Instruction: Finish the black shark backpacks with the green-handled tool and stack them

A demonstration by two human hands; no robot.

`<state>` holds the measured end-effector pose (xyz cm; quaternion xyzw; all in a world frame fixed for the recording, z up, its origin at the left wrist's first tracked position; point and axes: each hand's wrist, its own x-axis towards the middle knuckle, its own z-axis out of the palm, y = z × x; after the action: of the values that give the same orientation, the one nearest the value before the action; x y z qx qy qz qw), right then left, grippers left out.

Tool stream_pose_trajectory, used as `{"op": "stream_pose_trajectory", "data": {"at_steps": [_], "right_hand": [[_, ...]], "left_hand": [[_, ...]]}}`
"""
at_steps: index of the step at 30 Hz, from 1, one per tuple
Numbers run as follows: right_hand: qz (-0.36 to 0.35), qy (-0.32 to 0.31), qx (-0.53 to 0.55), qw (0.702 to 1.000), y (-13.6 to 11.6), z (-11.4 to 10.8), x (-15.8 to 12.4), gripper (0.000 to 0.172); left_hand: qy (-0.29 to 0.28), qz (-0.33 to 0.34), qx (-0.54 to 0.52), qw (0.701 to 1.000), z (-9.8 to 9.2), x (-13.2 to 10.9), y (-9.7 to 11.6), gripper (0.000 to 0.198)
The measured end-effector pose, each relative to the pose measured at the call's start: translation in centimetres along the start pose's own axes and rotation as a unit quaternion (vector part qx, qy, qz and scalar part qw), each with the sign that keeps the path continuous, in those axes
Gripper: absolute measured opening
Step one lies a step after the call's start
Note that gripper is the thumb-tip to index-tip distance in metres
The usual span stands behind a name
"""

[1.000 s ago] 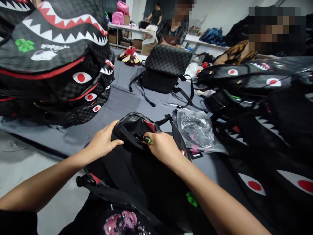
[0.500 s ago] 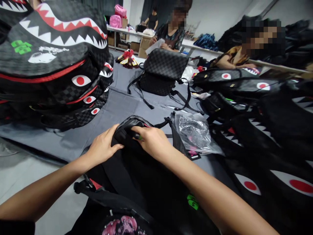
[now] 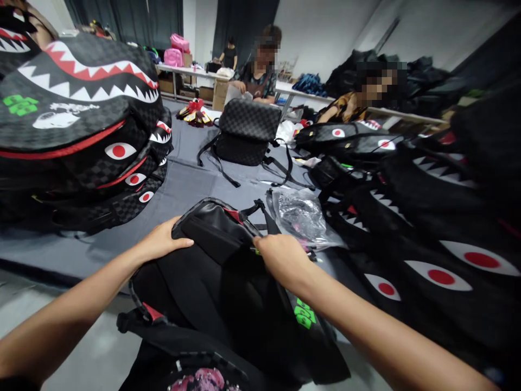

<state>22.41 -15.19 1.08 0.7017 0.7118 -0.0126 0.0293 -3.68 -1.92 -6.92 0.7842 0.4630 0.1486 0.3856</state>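
Note:
A black backpack [image 3: 191,282] lies tilted in front of me, its back panel and straps facing up and a grey checkered edge along its rim. My left hand [image 3: 165,241] clasps the upper left rim, thumb on the panel and fingers behind. At the upper right rim, my right hand [image 3: 280,258] is closed on the backpack's edge. A small green bit peeks out by its fingertips, too small to name. On the side of the backpack is a green print [image 3: 304,313]. A clear plastic bag [image 3: 299,217] lies just beyond my right hand.
Stacked shark-face backpacks [image 3: 81,136] rise at the left; more shark-face backpacks [image 3: 439,271] crowd the right. A checkered backpack [image 3: 250,122] with loose straps stands mid-table on the grey cloth [image 3: 183,174]. Red and yellow tags [image 3: 195,112] lie behind. Two people sit across the table.
My right hand has moved from the top of the backpack to its right rim. My left hand still holds the upper left rim. The view has shifted to the right.

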Motion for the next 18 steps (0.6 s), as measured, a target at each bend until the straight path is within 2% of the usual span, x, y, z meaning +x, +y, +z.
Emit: {"op": "stream_pose_trajectory", "data": {"at_steps": [1,3,6,8,11,13,14,16,18], "right_hand": [[0.017,-0.024,0.012,0.999,0.4,0.0,-1.3,0.024],[0.042,-0.128,0.111,0.985,0.8,0.1,-3.8,0.017],[0.080,-0.308,0.279,0.906,0.6,-0.4,-7.6,0.027],[0.129,-0.351,0.333,0.866,0.4,-1.9,-10.0,0.042],[0.177,-0.323,0.394,0.842,0.4,-5.5,-12.4,0.058],[0.176,-0.280,0.426,0.842,0.9,-8.3,-12.2,0.061],[0.166,-0.248,0.439,0.847,1.4,-9.7,-11.2,0.061],[0.129,-0.147,0.453,0.870,2.7,-12.4,-7.3,0.059],[0.099,0.018,0.424,0.900,4.3,-15.1,-1.5,0.051]], "left_hand": [[-0.019,0.007,-0.016,1.000,-0.2,0.0,0.7,0.064],[-0.026,0.034,-0.013,0.999,-0.7,-0.7,3.0,0.048],[-0.005,0.124,0.042,0.991,-1.6,-2.9,8.5,0.045],[-0.002,0.192,0.071,0.979,-2.6,-4.0,12.4,0.044],[-0.003,0.267,0.110,0.958,-5.6,-4.2,17.7,0.031],[0.020,0.305,0.143,0.941,-8.7,-3.7,21.1,0.027],[0.047,0.324,0.165,0.930,-10.5,-3.5,22.9,0.028],[0.131,0.354,0.233,0.896,-13.8,-3.1,26.8,0.037],[0.251,0.355,0.315,0.844,-16.4,-2.2,30.5,0.056]]}}
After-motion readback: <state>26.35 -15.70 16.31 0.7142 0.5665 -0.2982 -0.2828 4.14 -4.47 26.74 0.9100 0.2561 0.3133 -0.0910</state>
